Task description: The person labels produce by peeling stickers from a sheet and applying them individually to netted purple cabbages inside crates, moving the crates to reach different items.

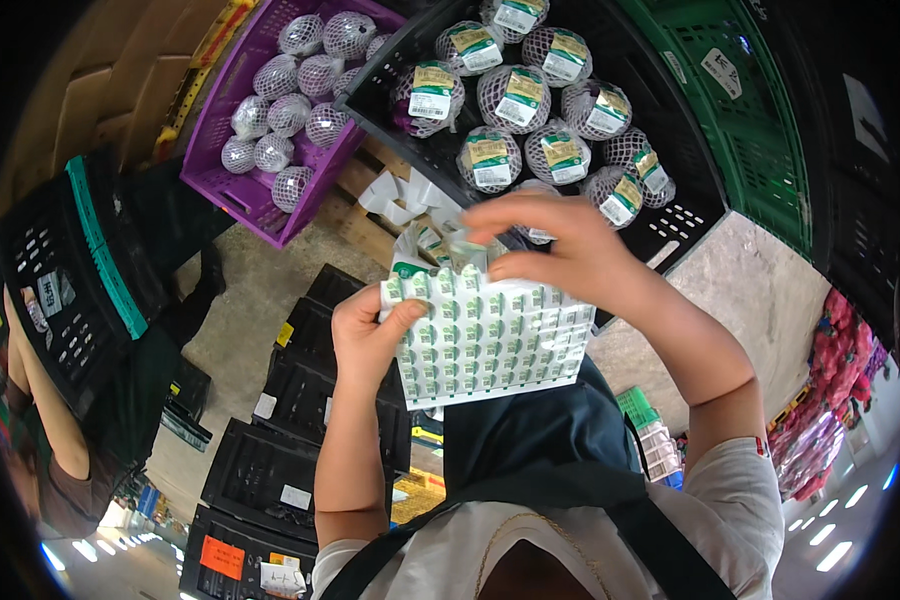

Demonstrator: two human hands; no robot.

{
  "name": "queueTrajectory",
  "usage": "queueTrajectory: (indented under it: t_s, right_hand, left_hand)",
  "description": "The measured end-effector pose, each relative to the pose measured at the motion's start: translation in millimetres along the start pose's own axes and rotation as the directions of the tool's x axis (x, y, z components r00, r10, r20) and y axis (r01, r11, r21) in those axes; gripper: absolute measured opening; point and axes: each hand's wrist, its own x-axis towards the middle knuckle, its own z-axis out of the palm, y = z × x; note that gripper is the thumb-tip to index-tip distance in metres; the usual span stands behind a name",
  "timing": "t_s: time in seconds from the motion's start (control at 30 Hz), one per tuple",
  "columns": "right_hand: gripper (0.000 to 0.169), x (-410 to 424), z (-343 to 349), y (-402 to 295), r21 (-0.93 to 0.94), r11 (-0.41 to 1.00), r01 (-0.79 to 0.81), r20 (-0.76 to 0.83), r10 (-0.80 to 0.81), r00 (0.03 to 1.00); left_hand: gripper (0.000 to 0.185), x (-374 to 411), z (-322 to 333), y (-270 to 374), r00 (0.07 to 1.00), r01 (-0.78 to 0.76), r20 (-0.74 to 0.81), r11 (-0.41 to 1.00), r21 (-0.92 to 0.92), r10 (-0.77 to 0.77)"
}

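Observation:
My left hand (pixel 371 330) pinches the left edge of a sheet of small round green-and-white stickers (pixel 487 337). Above the sheet's upper edge is my right hand (pixel 562 240), blurred, with thumb and fingers curved; whether it holds a sticker cannot be told. Behind the sheet hangs a strip of larger green labels (pixel 412 262), partly hidden, with curled white backing paper (pixel 401 196) beyond it. Past my right hand, a black plastic crate (pixel 412 161) holds several purple round vegetables in white foam nets (pixel 514 97), each bearing a gold, green and white label.
A purple crate (pixel 232 199) at upper left holds several net-wrapped vegetables without visible labels. Stacked black crates (pixel 262 465) stand at lower left. A co-worker's arm (pixel 52 405) is beside a black crate (pixel 52 300) at far left. A green crate (pixel 757 135) stands at upper right.

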Motion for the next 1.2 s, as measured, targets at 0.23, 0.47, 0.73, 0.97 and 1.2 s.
queueTrajectory:
  t_s: [0.23,0.47,0.73,0.97,1.2]
  right_hand:
    - [0.042,4.3,34.4,24.9,0.173,0.977,-0.127,0.098,0.111,0.989]
    - [0.041,4.0,54.4,89.2,0.353,0.893,-0.278,0.152,0.238,0.959]
    - [0.040,-5.9,52.7,172.6,0.778,0.567,-0.270,-0.235,0.662,0.712]
    - [0.039,27.9,55.1,264.3,-0.167,0.944,-0.283,-0.679,0.098,0.728]
    - [0.038,75.1,56.8,256.7,0.277,0.952,-0.131,-0.770,0.302,0.562]
  left_hand:
    - [0.014,13.6,13.4,-21.4,0.979,0.205,0.059,0.963,-0.177,-0.197]
    - [0.014,32.2,14.0,-49.7,0.968,0.241,0.075,0.971,-0.012,-0.239]
    - [0.016,36.4,5.3,-77.0,0.925,0.375,-0.034,0.924,-0.072,-0.379]
    - [0.013,23.0,-17.8,-106.0,0.921,0.337,-0.080,0.881,-0.333,-0.382]
    - [0.012,12.6,-27.1,-127.3,0.897,0.386,-0.095,0.869,-0.310,-0.432]
